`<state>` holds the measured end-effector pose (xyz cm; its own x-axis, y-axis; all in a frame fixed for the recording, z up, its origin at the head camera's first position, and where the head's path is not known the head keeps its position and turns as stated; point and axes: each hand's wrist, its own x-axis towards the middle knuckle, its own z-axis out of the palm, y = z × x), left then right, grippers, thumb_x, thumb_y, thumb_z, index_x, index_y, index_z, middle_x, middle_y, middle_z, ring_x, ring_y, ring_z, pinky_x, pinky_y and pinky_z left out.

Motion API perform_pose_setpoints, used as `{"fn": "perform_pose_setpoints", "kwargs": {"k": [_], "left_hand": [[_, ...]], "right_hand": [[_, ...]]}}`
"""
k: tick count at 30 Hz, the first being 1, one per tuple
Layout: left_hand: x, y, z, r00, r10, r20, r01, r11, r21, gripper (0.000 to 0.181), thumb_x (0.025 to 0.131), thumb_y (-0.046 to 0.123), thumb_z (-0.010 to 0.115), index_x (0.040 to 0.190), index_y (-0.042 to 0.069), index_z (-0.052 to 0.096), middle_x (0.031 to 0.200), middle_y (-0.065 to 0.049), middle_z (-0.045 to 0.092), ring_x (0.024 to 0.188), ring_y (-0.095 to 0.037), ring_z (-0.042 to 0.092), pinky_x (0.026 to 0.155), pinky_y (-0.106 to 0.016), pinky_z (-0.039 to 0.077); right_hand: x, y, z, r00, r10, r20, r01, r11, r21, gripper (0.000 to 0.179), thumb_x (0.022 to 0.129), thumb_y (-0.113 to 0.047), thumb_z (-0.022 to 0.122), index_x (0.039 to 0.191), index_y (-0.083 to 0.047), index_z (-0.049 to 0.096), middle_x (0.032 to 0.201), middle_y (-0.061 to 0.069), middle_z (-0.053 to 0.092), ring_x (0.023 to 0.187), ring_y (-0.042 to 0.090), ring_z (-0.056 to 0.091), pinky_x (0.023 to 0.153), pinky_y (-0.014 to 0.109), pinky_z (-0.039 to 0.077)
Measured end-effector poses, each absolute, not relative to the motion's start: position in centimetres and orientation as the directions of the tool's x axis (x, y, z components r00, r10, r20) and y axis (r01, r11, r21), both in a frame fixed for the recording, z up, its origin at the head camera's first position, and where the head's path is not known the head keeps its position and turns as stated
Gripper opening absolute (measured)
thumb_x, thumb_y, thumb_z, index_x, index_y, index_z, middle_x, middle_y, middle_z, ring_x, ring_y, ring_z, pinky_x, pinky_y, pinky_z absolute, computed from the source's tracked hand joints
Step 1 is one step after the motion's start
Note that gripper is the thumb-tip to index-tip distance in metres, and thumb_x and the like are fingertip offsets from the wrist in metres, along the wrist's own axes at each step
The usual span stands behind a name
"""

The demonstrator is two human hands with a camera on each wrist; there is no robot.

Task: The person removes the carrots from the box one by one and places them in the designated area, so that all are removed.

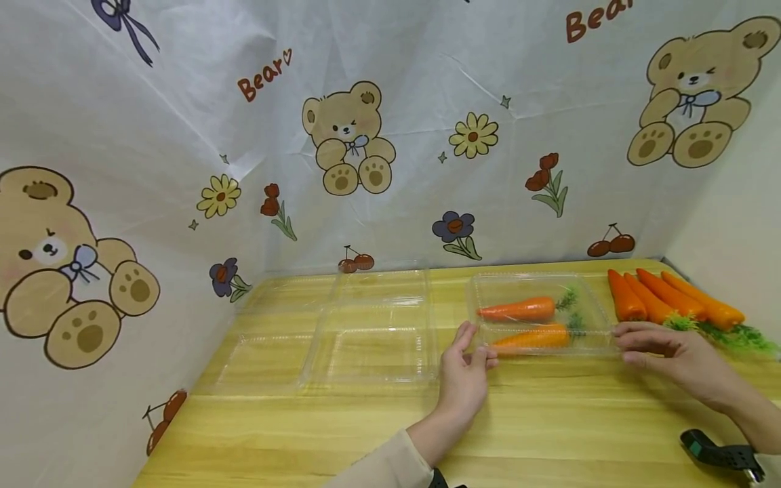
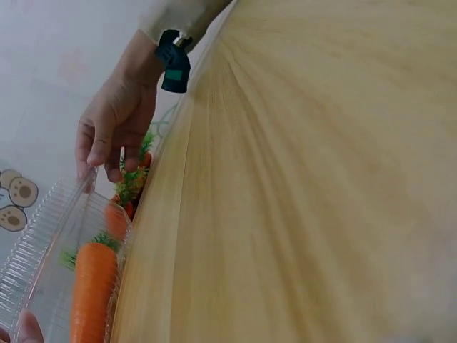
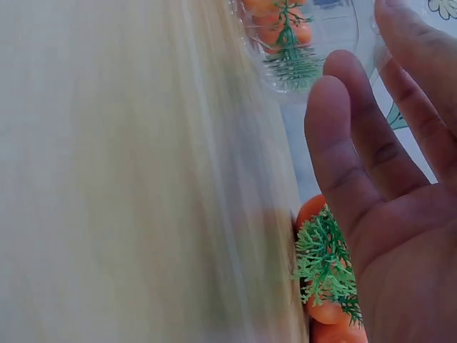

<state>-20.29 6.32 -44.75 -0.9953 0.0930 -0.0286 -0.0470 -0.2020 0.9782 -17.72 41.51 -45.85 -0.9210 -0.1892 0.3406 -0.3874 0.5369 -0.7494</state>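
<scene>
A clear plastic box sits at the right of the table with two orange carrots, an upper carrot and a lower carrot, inside under its clear lid. My left hand pinches the lid's front left corner between thumb and fingers. At the opposite end, my right hand pinches the right edge, thumb below and fingers above. In the left wrist view the right hand holds that rim beside a carrot. The right wrist view shows some fingers of the right hand extended off the box.
Several carrots with green tops lie to the right, close behind my right hand. Left of the box stand clear plastic boxes with nothing visible in them. A bear-print cloth hangs behind the wooden table.
</scene>
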Motion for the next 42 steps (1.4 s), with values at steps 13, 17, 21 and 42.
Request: {"fn": "perform_pose_setpoints", "kwargs": {"k": [13,17,21,42], "left_hand": [[-19.8,6.3,-44.6,-0.991,0.124,-0.053,-0.077,-0.201,0.976,0.052,0.100,-0.008,0.054,0.151,0.002,0.049,0.169,-0.007,0.031,0.098,-0.024,0.070,0.066,-0.011,0.055],[-19.8,6.2,-44.5,-0.992,0.123,-0.043,-0.068,-0.214,0.975,0.054,0.098,-0.012,0.053,0.151,0.001,0.049,0.168,-0.007,0.031,0.099,-0.023,0.069,0.077,-0.017,0.060],[-19.8,6.3,-44.5,-0.992,0.114,-0.046,-0.070,-0.214,0.974,0.053,0.098,-0.012,0.054,0.150,0.002,0.050,0.168,-0.007,0.033,0.098,-0.022,0.069,0.076,-0.017,0.060],[-20.0,6.3,-44.8,-0.998,0.043,-0.043,-0.051,-0.179,0.982,0.055,0.095,-0.013,0.060,0.146,0.008,0.057,0.163,-0.002,0.042,0.091,-0.016,0.071,0.070,-0.018,0.060]], "right_hand": [[-17.8,41.8,-45.8,-0.900,-0.217,0.379,-0.434,0.527,-0.731,0.023,0.092,0.014,0.065,0.111,0.007,0.076,0.124,-0.029,0.068,0.101,-0.011,0.068,0.073,0.014,0.060],[-18.0,41.3,-45.7,-0.861,-0.233,0.451,-0.500,0.543,-0.675,0.025,0.090,0.016,0.065,0.110,0.007,0.076,0.124,-0.029,0.068,0.105,-0.014,0.065,0.076,0.009,0.058],[-18.2,41.0,-45.8,-0.836,-0.213,0.505,-0.521,0.594,-0.613,0.026,0.088,0.016,0.068,0.107,0.002,0.078,0.120,-0.031,0.068,0.110,-0.019,0.058,0.080,0.001,0.052],[-18.8,39.7,-44.2,-0.874,-0.152,0.461,-0.398,0.768,-0.502,0.013,0.089,-0.004,0.077,0.092,-0.016,0.079,0.109,-0.042,0.057,0.095,-0.026,0.052,0.070,-0.003,0.045]]}}
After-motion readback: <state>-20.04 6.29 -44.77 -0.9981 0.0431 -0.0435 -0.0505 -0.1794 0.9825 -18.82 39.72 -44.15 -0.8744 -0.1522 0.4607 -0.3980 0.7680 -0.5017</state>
